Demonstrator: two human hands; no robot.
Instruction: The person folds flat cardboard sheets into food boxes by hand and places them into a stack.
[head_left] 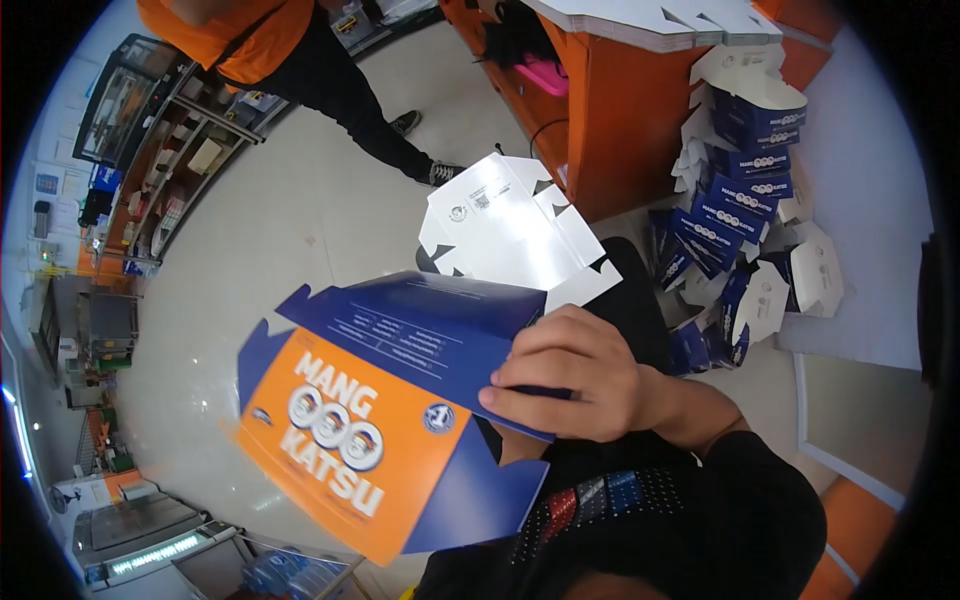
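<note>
My right hand pinches the blue edge of a partly folded carton, fingers bent over its flap. The carton is tilted, its orange panel printed "MANG KATSU" facing up and its blue side panels angled away. A small strip of skin, seemingly my left hand, shows behind the carton's blue flap; its fingers are hidden. Beyond the carton lies a flat white carton blank with notched edges, across my dark-clothed leg.
A heap of blue and white folded cartons stands at the right beside an orange cabinet. Stacked white blanks lie on top of the cabinet. A person in orange stands at the upper left, near shelves.
</note>
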